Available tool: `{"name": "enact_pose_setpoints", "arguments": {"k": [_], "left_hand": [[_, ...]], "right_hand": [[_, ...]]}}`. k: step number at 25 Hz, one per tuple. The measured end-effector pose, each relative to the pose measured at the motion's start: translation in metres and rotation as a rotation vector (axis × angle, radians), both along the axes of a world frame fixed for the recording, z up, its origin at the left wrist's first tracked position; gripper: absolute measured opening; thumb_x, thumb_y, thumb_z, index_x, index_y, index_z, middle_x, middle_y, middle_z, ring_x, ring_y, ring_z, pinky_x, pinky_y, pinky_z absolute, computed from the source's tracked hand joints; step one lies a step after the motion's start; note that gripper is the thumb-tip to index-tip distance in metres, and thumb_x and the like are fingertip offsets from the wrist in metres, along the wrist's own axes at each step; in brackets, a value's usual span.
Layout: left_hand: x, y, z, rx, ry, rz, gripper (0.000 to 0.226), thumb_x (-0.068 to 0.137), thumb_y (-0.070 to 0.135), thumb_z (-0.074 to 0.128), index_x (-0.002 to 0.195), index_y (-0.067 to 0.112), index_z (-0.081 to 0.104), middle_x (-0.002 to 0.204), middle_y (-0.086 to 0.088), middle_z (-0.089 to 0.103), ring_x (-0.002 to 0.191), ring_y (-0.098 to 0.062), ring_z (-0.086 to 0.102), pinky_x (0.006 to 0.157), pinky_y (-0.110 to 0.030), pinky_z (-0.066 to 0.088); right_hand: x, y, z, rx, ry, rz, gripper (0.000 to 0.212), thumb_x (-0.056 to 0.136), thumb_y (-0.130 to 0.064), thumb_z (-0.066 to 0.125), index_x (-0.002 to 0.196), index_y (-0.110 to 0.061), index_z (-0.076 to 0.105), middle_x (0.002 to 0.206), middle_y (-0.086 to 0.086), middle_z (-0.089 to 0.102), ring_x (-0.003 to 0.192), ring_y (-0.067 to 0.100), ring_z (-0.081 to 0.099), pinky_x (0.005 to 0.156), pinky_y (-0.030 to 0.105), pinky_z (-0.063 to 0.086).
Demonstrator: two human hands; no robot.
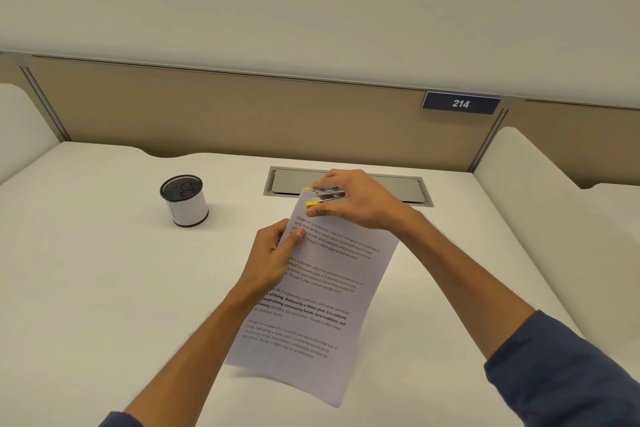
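**Stapler at the top corner of a printed page**

The right hand (360, 201) grips a small yellow and silver metal stapler (325, 196), fingers curled over its top and thumb beneath. The stapler's yellow-tipped ends sit above and below the top left corner of a white printed sheet of paper (322, 305). The left hand (273, 253) pinches the sheet's left edge just below that corner, thumb on the printed face and the other fingers curled behind.

The sheet slants across the middle of the white bench (104, 270), its far end held up at the stapler. It carries four blocks of the same text, the third in bold, beginning "Village life is a peaceful, close-knit, and nature-connected way of living" and ending "clean air and less stress".

A round black mesh pen cup with a white paper wrap (185, 201) stands well to the left of the hands. A grey rectangular metal cable hatch (398, 187) is set into the bench behind the right hand. On the beige partition panel (242, 107) beyond, a dark blue sign (460, 103) reads "214" in white
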State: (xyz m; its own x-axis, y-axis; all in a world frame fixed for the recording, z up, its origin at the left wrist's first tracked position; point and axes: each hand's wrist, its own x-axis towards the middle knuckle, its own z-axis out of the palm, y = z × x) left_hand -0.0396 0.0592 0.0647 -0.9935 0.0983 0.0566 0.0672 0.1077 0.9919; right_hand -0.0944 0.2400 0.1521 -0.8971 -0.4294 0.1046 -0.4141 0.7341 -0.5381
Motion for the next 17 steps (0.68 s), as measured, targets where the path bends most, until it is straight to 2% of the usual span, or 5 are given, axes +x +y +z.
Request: {"name": "enact_pose_setpoints", "arguments": {"k": [4, 11, 14, 17], "left_hand": [[-0.002, 0.004, 0.002, 0.002, -0.013, -0.008, 0.023, 0.099, 0.029, 0.053, 0.11, 0.015, 0.067, 0.099, -0.005, 0.075, 0.079, -0.025, 0.074, 0.069, -0.038, 0.062], [-0.003, 0.008, 0.007, 0.02, -0.022, -0.009, 0.021, 0.1, 0.027, 0.052, 0.108, 0.015, 0.067, 0.095, -0.001, 0.076, 0.077, -0.023, 0.074, 0.066, -0.033, 0.061], [-0.003, 0.009, 0.007, 0.032, -0.021, -0.009, 0.02, 0.1, 0.026, 0.052, 0.107, 0.015, 0.067, 0.094, -0.001, 0.076, 0.077, -0.023, 0.074, 0.064, -0.031, 0.06], [-0.003, 0.009, 0.008, 0.041, -0.015, -0.008, 0.021, 0.1, 0.026, 0.052, 0.107, 0.014, 0.067, 0.095, -0.002, 0.076, 0.077, -0.023, 0.074, 0.066, -0.033, 0.061]], "right_hand": [[-0.002, -0.001, 0.003, -0.037, -0.027, 0.048, 0.049, 0.079, -0.049, 0.072, 0.117, -0.02, 0.069, 0.113, -0.008, 0.066, 0.097, 0.013, 0.062, 0.088, 0.04, 0.052], [-0.008, -0.003, 0.011, -0.113, -0.075, 0.116, 0.027, 0.083, -0.037, 0.072, 0.103, -0.018, 0.075, 0.111, -0.004, 0.07, 0.1, 0.01, 0.064, 0.093, 0.036, 0.051], [-0.008, -0.003, 0.014, -0.14, -0.095, 0.136, 0.021, 0.085, -0.036, 0.071, 0.098, -0.021, 0.076, 0.104, -0.008, 0.073, 0.096, 0.007, 0.065, 0.09, 0.034, 0.051], [-0.008, -0.002, 0.014, -0.159, -0.106, 0.149, 0.022, 0.086, -0.035, 0.07, 0.099, -0.019, 0.076, 0.1, -0.006, 0.073, 0.092, 0.011, 0.065, 0.086, 0.036, 0.051]]}}
